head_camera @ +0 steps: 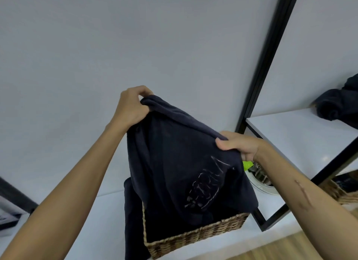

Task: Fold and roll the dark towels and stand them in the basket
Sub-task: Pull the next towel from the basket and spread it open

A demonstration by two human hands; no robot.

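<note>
While both hands grip towel [174, 153], above basket [193, 238]

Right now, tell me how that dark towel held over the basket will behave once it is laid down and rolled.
Probably floppy: the dark towel sags in folds between the left hand and right hand. It likely will not stand unless rolled tight, given how limply it drapes into the wicker basket. Likely grippy, not slippery: pinches at its edge hold it.
</note>
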